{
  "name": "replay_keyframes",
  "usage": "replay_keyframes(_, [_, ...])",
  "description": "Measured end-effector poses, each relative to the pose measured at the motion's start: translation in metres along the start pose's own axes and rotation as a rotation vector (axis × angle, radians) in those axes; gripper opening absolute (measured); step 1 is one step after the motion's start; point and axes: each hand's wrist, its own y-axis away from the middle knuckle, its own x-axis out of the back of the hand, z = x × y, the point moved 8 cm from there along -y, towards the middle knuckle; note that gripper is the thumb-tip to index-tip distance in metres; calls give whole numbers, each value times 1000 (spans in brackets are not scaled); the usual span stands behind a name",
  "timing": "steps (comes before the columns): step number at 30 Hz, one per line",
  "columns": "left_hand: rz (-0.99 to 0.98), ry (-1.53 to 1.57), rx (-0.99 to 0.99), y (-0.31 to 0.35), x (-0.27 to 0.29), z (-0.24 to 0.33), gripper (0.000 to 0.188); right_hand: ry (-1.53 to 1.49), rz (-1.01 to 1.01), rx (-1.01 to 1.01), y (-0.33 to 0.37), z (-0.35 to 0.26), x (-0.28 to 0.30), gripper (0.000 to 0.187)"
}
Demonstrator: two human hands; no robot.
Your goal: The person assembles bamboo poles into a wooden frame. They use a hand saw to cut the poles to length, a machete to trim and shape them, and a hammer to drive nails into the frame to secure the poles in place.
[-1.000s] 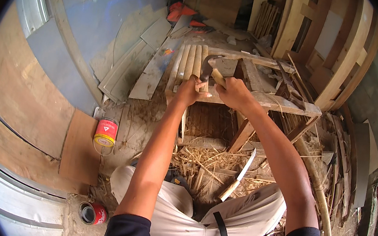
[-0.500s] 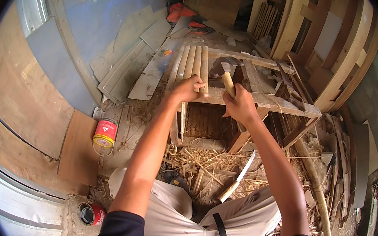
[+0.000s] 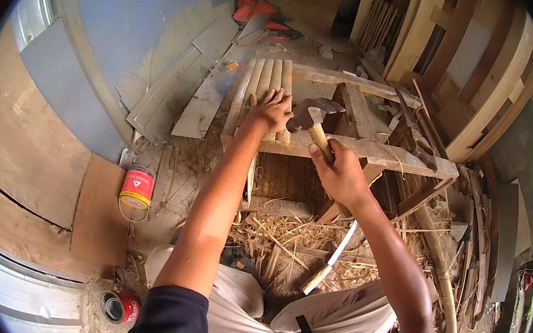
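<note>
A claw hammer (image 3: 318,128) with a pale wooden handle is gripped in my right hand (image 3: 345,175), its dark head raised just right of the slats. My left hand (image 3: 273,111) lies flat with fingers spread over several rounded slats (image 3: 267,75), which look like split bamboo. These slats rest side by side across the left end of a low wooden frame (image 3: 372,150) with legs. The frame's right part is uncovered, with a crosspiece (image 3: 355,109) running through it. Whether a nail is in the slats under my left hand cannot be made out.
A long knife (image 3: 333,258) with a wooden handle lies on shavings (image 3: 279,233) between my legs and the frame. Another dark tool (image 3: 419,143) rests on the frame's right end. Red cans (image 3: 138,185) stand at left; a pole (image 3: 445,263) and scrap wood lie at right.
My left hand has gone from pinched fingers near the slat ends to spread flat on the slats. The hammer head has come down and turned, now seen from its side.
</note>
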Motion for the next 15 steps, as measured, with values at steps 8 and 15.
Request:
replay_keyframes(8, [-94, -50, -32, 8, 9, 7, 74, 71, -33, 84, -25, -7, -1, 45])
replay_keyframes(15, [-3, 89, -25, -1, 4, -2, 63, -111, 110, 153, -31, -3, 6, 42])
